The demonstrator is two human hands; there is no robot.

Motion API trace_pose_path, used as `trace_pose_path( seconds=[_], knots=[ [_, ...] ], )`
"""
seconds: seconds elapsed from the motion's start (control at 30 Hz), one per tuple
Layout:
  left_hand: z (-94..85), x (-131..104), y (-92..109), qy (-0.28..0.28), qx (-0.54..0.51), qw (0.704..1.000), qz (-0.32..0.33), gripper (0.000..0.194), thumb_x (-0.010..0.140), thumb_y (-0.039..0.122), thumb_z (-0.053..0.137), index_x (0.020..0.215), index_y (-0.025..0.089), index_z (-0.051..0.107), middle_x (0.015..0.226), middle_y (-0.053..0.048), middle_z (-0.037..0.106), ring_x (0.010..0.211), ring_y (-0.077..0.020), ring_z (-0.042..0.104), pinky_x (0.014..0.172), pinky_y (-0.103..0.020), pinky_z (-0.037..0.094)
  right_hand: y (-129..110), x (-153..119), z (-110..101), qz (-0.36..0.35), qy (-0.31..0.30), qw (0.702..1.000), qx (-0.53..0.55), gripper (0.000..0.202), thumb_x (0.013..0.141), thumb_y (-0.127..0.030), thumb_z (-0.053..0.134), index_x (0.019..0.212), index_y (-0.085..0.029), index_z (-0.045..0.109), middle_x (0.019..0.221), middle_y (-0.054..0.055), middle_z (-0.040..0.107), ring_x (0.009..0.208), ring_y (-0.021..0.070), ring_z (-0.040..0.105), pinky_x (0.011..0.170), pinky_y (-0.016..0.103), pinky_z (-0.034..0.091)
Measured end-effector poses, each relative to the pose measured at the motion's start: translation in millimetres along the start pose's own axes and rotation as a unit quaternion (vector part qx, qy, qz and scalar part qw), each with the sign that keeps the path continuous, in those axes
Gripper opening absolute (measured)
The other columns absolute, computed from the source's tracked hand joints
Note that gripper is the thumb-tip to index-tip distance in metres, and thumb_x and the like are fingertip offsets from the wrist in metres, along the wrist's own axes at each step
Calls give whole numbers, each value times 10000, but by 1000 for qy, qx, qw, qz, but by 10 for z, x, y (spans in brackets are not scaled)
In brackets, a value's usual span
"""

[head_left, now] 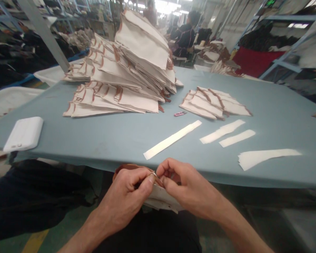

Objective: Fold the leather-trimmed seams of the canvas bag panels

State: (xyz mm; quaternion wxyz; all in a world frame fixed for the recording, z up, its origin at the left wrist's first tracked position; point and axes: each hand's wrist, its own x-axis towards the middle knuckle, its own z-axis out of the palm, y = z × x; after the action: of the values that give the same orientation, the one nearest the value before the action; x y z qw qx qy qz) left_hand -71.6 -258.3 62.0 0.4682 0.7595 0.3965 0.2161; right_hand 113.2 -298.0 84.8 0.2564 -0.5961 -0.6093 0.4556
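Observation:
Over my lap, just below the table's front edge, both hands meet at a brown and cream fabric piece (164,199). My left hand (130,195) pinches its brown edge between thumb and forefinger. Close beside it, my right hand (183,184) has its thumb and fingers closed on the same edge. A small pale bit shows between the fingertips, too small to name. Part of the piece is hidden behind my hands. On the table ahead lies a cream strip (172,140), the thing nearest to my fingers.
The blue-green table (100,137) bears a tall stack of cream pieces (131,70), a smaller pile (213,102), thread snips (180,114), short strips (222,131), fanned strips (265,157) and a white box-like device (25,133). A person (185,37) sits in the background.

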Motion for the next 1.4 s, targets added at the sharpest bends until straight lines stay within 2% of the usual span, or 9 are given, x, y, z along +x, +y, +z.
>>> trace_pose_path(
  seconds=[0.13,0.37,0.5,0.67,0.8,1.0,1.17,1.27,1.4],
  knots=[
    [6,-14,1,0,-32,999,9,406,980,321,453,635,171,606,614,23,562,559,-122,464,526,-219,345,12,-25,31,36,11,999,38,137,890,-336,591,839,-209,598,692,-45,565,630,126,500,566,246,389],
    [107,-84,-121,21,-79,996,-23,431,1001,405,455,759,164,719,740,-17,659,688,-165,592,625,-236,424,180,-87,233,45,14,982,182,172,730,-149,513,885,-206,561,760,-49,496,704,125,451,620,241,379],
    [141,-136,-162,28,-81,996,-32,446,1008,423,440,753,164,700,739,-14,628,646,-151,539,581,-234,394,260,-165,349,31,42,978,200,104,850,-263,550,923,-202,594,815,-23,550,747,143,502,670,261,422],
    [155,-148,-170,58,-119,991,-36,438,1001,439,461,710,166,640,680,4,558,624,-146,496,571,-229,393,269,-134,477,49,108,985,129,270,916,-472,635,870,-208,601,785,-11,601,714,156,538,666,280,427],
    [195,-144,-206,90,-148,983,-63,423,995,449,470,711,169,612,675,15,533,612,-139,475,564,-226,389,335,-154,558,42,55,968,242,220,912,-356,567,1046,-196,638,975,36,674,888,199,613,797,307,483],
    [206,-155,-258,64,-161,982,-73,425,1018,462,442,719,182,553,668,28,495,597,-133,451,547,-224,373,478,-294,657,48,101,956,270,334,830,-203,491,1120,-215,655,1092,49,699,1029,229,623,898,333,464],
    [220,-201,-237,68,-115,990,-55,419,1023,457,435,724,190,557,658,30,488,574,-133,457,524,-224,369,483,-202,775,65,145,956,245,266,890,-467,630,897,-202,607,776,-3,595,704,168,528,649,285,420],
    [276,-235,-294,124,-100,984,-75,398,1007,452,444,726,196,563,662,16,530,579,-147,489,531,-230,401,413,-118,881,76,175,961,199,373,913,-549,625,784,-213,527,698,-30,519,648,145,471,602,272,376],
    [293,-269,-498,212,-154,956,-135,384,1006,471,430,800,190,591,686,0,586,602,-164,534,534,-232,452,403,-89,935,35,120,970,207,258,998,-407,457,941,-204,605,869,16,639,772,163,573,676,263,444]
  ],
)
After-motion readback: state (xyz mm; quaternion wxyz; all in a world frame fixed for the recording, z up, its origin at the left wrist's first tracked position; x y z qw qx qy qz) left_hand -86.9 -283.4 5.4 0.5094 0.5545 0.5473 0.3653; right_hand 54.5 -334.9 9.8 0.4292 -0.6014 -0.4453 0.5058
